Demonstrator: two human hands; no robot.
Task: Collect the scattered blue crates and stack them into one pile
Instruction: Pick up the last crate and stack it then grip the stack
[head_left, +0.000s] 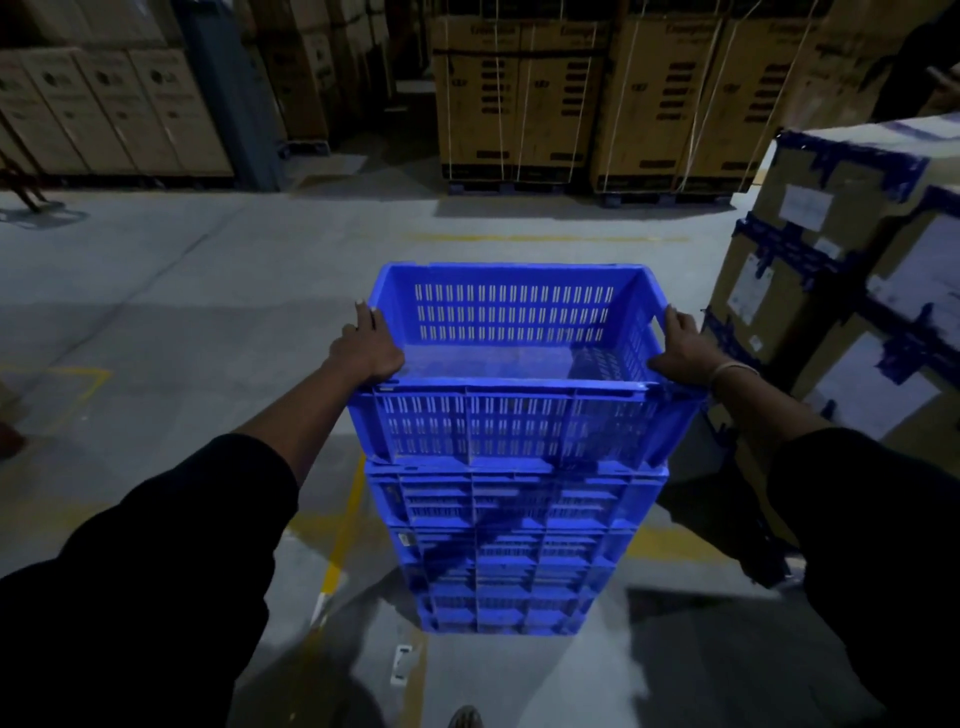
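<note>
While the top blue crate (511, 364) sits on the pile of blue crates (511, 545) on the grey floor (182, 291), it is gripped at both short ends. The left hand (370, 349) is curled over the left rim, fingers laid along the edge; the right hand (684, 347), with a pale bangle (733, 372) at the wrist, is wrapped over the right rim. The held crate is seen slightly askew on the pile beneath, its near left corner overhanging. Yellow floor lines (345, 525) are crossed by the pile's base. Taped cartons (852, 291) are stacked just beside it on the right, and strapped cardboard boxes (582, 98) are lined up well behind
</note>
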